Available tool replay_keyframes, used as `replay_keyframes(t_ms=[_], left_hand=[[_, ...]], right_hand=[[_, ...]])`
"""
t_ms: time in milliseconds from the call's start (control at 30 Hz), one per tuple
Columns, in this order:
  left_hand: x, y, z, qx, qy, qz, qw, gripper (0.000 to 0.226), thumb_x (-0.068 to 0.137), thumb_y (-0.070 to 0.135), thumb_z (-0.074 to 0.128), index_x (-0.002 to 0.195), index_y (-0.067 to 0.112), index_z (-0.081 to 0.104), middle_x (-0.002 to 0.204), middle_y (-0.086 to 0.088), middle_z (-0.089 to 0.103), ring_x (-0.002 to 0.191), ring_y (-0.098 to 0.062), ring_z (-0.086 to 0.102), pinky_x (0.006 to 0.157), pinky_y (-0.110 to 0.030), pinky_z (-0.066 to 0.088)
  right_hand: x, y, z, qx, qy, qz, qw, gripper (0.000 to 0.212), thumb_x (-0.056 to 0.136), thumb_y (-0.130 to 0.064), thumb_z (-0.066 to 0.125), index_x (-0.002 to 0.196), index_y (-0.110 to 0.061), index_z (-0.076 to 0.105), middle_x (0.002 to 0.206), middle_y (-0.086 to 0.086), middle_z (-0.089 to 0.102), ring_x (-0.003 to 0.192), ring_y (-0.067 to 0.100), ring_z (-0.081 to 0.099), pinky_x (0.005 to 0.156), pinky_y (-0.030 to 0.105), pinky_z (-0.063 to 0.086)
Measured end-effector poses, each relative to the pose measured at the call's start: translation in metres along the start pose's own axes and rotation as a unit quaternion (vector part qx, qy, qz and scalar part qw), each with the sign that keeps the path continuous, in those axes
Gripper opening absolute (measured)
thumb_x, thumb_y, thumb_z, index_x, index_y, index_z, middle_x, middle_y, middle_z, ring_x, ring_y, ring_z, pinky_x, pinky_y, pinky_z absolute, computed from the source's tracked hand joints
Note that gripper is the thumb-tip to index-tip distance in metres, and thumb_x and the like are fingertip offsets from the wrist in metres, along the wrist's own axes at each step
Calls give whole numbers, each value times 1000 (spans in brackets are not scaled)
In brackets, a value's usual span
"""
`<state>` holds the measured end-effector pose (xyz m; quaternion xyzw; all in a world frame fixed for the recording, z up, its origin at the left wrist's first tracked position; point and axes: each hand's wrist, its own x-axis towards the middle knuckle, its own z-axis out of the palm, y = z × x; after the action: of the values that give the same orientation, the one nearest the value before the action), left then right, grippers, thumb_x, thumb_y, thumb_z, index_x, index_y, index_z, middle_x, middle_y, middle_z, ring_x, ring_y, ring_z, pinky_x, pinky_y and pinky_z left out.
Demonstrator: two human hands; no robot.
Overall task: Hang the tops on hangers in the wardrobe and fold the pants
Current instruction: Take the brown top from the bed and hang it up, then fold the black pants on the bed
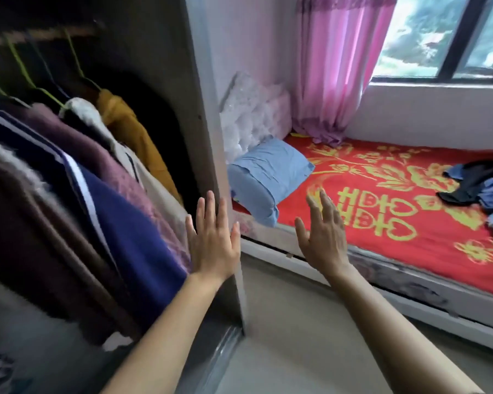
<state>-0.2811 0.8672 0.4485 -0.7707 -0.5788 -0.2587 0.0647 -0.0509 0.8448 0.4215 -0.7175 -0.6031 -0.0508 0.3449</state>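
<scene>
Hanging tops [120, 223], long axis down from rail [40, 36]; pants [473, 183] crumpled on bed [410, 265].

Left of the wardrobe's side panel [208, 137], five hanging tops can be told apart: one mustard top [131, 129], one cream top [90, 115], one mauve top [97, 155], one navy top [131, 223] with white stripes and one brown top [40, 223]. Further left the fabric blurs and the count is uncertain. Above them show three green hanger hooks [74, 55] and one dark hook [44, 69].

Right of the panel are one bed [382, 268], one blue pillow [268, 172], one white quilted cushion [251, 109], one pink curtain [336, 66] and one window [456, 38] with two panes in view. There is also one heap of clothes [478, 189]; its pieces cannot be counted.

There are two hands: the left hand [211, 245] in front of the panel and the right hand [322, 240] just right of it.
</scene>
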Motion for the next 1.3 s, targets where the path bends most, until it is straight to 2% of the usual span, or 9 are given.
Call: replay_keyframes(t_ms=[100,233,367,500,633,833,967,1067,1300], left_hand=[[-14,61,50,-10,-77,41,996,64,96,42,30,150,8,37,159,-16,25,146,-36,28,112,-62,27],[-9,174,103,-47,-111,78,990,64,92,38,43,147,6,41,157,-19,30,142,-40,33,112,-62,27],[-9,313,157,-87,-142,146,975,67,95,44,36,154,14,26,163,-12,15,150,-33,15,117,-56,13],[-16,439,212,-100,-188,213,954,70,97,53,23,157,24,2,163,-3,-13,152,-27,-3,120,-56,3],[-17,524,252,-108,-211,281,930,71,95,61,14,156,31,-4,163,2,-19,151,-23,-11,117,-58,-2],[43,617,333,-73,-239,323,913,68,98,61,18,154,36,-12,161,2,-27,150,-26,-17,117,-62,1],[103,676,392,-84,-247,321,911,69,96,62,11,154,34,-16,161,2,-27,150,-26,-16,118,-61,2],[153,718,429,-104,-253,331,903,72,97,61,15,153,31,-18,161,1,-26,150,-26,-15,119,-58,2],[257,822,498,-111,-267,352,890,74,99,58,20,155,24,-15,163,-5,-20,151,-27,-12,120,-56,4]], right_hand=[[-29,84,-19,-45,-32,54,997,61,100,-39,50,154,-16,32,164,14,18,150,33,19,119,48,22],[-54,199,-70,-92,-32,109,989,66,99,-45,50,155,-16,30,163,15,20,150,34,21,119,49,22],[-81,323,-131,-141,-24,156,977,70,98,-54,47,155,-17,32,162,16,21,149,35,22,117,53,24],[-106,434,-182,-172,-26,227,958,72,98,-58,41,159,-24,22,166,15,6,152,35,10,121,53,14],[-130,514,-216,-183,-32,289,939,74,98,-59,41,160,-27,14,167,13,-5,153,34,4,122,51,8],[-87,616,-227,-197,-27,346,917,76,95,-63,27,160,-26,14,167,15,-1,153,34,9,122,51,12],[-33,686,-223,-215,-23,360,907,74,98,-58,38,160,-24,16,166,15,2,152,34,11,122,50,13],[13,735,-225,-236,-33,388,891,74,98,-57,40,160,-24,15,166,15,1,153,33,10,123,49,14],[106,825,-237,-250,-24,409,877,76,97,-52,46,159,-21,17,166,16,7,151,32,16,122,48,20]])
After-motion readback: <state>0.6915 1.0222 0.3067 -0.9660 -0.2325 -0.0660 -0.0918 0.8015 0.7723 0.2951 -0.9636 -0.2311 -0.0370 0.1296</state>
